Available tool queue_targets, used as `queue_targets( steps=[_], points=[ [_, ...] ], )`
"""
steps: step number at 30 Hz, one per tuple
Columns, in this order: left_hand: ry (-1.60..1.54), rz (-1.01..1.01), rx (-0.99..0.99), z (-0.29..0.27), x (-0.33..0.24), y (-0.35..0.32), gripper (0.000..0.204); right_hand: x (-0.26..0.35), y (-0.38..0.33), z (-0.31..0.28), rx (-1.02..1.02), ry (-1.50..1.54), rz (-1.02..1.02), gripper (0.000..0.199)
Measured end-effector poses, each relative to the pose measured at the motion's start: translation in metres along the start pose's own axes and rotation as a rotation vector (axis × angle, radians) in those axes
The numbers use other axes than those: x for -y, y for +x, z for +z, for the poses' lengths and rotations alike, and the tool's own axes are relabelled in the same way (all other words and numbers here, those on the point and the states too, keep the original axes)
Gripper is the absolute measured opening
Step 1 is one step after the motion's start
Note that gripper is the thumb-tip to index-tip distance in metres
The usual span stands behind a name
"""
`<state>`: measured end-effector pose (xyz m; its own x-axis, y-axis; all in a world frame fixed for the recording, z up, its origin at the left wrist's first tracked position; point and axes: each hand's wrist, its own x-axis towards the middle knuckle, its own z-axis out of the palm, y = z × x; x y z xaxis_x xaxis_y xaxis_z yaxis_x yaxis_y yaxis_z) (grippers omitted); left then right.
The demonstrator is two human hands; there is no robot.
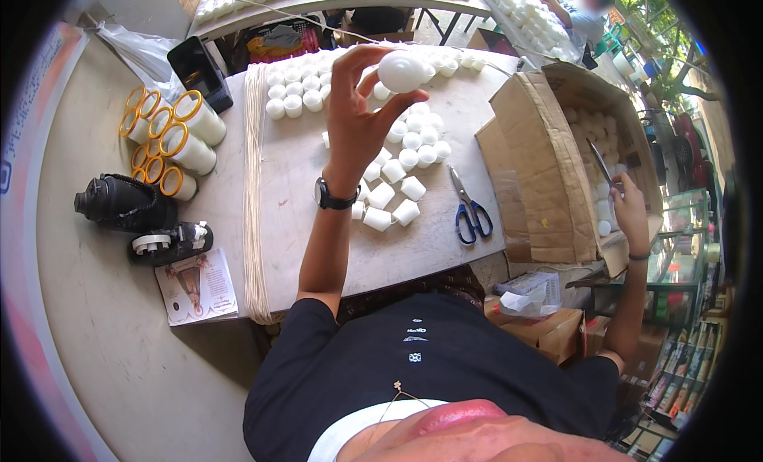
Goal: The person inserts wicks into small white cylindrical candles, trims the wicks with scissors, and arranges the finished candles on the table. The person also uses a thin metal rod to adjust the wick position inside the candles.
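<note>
Raised over the table, my left hand grips a small white votive candle between thumb and fingers, its round end showing. My right hand, at the open cardboard box, is closed on a knife whose blade points up and away. White candles lie inside that box. Below my left hand, a loose group of white tapered candles lies on the table, some on their sides. More candles stand in rows farther back. Blue-handled scissors rest between the loose group and the box.
A bundle of cream cord crosses the table's left part. Left of it are rolls with orange rims, a black bottle-like object, a tape dispenser, a printed sheet and a black tray. Another person is at the far right.
</note>
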<state>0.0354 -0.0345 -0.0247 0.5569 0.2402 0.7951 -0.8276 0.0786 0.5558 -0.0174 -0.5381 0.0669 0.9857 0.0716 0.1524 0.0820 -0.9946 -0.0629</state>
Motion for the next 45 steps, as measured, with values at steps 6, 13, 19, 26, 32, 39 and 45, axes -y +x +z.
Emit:
queue_targets(
  steps=[6, 13, 19, 26, 32, 39, 45],
  points=[
    [0.040, 0.070, -0.077, -0.005, 0.000, -0.011, 0.059, 0.005, -0.001, 0.019, 0.007, 0.040, -0.014, 0.016],
    [0.084, -0.150, -0.124, 0.000, -0.001, -0.005, 0.052, 0.008, -0.015, 0.022, 0.017, 0.142, 0.065, 0.017],
    [-0.102, -0.357, -0.274, -0.005, -0.001, 0.001, 0.039, 0.008, -0.010, 0.028, 0.092, 0.142, 0.064, 0.023],
    [-0.434, -0.604, -0.111, 0.040, -0.023, -0.007, 0.036, 0.013, -0.015, 0.013, 0.121, 0.166, 0.061, 0.020],
    [-0.449, -0.705, 0.136, 0.068, -0.037, -0.024, 0.032, 0.166, -0.046, -0.057, -0.815, 0.000, -0.318, 0.007],
    [-0.560, -0.778, 0.142, 0.071, -0.032, -0.027, 0.040, 0.244, -0.083, 0.108, -0.055, 0.319, -0.287, 0.028],
    [-0.382, -0.612, 0.020, 0.036, -0.030, -0.014, 0.042, 0.227, -0.099, 0.210, -0.040, 0.132, -0.089, 0.050]
  ],
)
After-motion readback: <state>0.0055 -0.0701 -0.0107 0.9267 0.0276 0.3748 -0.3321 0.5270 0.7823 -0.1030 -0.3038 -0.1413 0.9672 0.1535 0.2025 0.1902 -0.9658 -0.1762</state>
